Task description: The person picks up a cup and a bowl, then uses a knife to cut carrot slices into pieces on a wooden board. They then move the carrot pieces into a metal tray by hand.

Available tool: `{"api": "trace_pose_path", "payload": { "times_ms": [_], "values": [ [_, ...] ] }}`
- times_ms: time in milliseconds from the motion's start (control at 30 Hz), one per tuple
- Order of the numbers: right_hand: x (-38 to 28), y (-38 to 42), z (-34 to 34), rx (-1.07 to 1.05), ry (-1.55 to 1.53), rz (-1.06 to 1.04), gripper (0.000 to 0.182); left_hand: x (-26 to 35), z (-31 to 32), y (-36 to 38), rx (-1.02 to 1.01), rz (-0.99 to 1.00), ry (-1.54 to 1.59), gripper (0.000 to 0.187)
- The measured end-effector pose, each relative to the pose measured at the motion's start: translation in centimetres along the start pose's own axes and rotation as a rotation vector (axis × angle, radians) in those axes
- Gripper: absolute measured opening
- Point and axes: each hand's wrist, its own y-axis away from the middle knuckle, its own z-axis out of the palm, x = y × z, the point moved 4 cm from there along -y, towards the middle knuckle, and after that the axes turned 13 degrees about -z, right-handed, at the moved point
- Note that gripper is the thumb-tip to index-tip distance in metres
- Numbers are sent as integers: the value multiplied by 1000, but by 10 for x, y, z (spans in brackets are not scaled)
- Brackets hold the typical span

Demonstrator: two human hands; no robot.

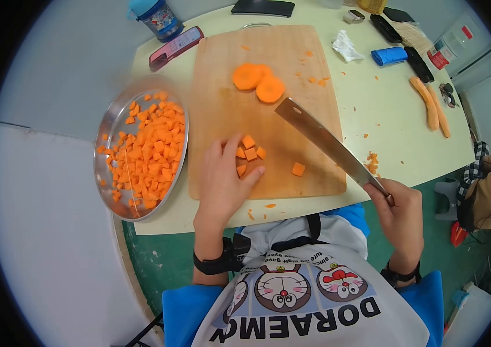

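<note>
Orange diced carrot cubes (250, 154) lie in a small cluster on a pale wooden cutting board (216, 98), beside the curved fingers of a person's left hand (222, 176). That hand is spread loosely, thumb apart from fingers, as if to hem the pieces in; whether its fingertips press on any cube cannot be told. One more cube (298, 169) sits alone to the right. The right hand (398, 211) is closed around the handle of a long, broad steel knife (329, 141), its blade angled across the board's right side, apart from the left fingers, a position that seems to spare them the edge. Thick round orange carrot slices (270, 89) rest farther up the board, likely out of the way of the diced pieces. Just left of the board, apparently for easy reach, a shiny round metal bowl (117, 113) holds a heap of orange carrot dice (158, 147). Two peeled whole carrots (432, 110) lie well apart, on the pale yellow table (398, 133).
</note>
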Motion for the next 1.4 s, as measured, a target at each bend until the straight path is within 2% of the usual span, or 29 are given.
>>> {"api": "trace_pose_path", "payload": {
  "times_ms": [33, 167, 333, 467, 533, 633, 733, 867, 967, 1167, 1233, 1267, 1333, 1400],
  "values": [
    [0, 0, 0, 1, -5, 7, 11, 2, 2, 2, 41, 76, -88, 41],
    [2, -1, 1, 5, -19, 10, 10, -2, 6, -7, 52, 34, 13, 40],
    [2, -1, -1, 6, -17, 10, 10, 4, 11, -17, -115, -56, 97, 28],
    [4, -1, -2, 32, -34, 20, 11, 5, 15, -22, -109, 23, 67, 24],
    [4, -2, -2, 35, -35, 18, 11, 4, 13, -21, -47, -24, 298, 25],
    [5, -4, -4, 20, -12, 22, 11, 21, 6, -16, 8, 12, 408, 28],
    [8, -7, -4, 11, 11, 30, 12, 31, 25, -17, 10, -1, 465, 28],
    [12, -9, -5, 58, 13, 37, 11, 44, 39, -18, 10, 55, 343, 26],
    [13, -10, -7, 38, 44, 45, 11, 47, 42, -15, -67, 62, 286, 24],
    [11, -14, -2, 8, 44, 10, 11, 46, 16, -18, -65, -63, 379, 18],
    [8, -15, 1, -16, 38, -12, 10, 46, -6, -23, 44, -190, 697, 18],
    [5, -15, 4, -41, 34, -39, 10, 46, -10, -29, 38, -189, 695, 18],
    [1, -16, 9, -60, 33, -65, 10, 54, -19, -44, 118, 25, 879, 27],
    [-1, -17, 13, -75, 33, -95, 10, 63, -15, -52, 46, 32, 894, 29]
  ]
}}
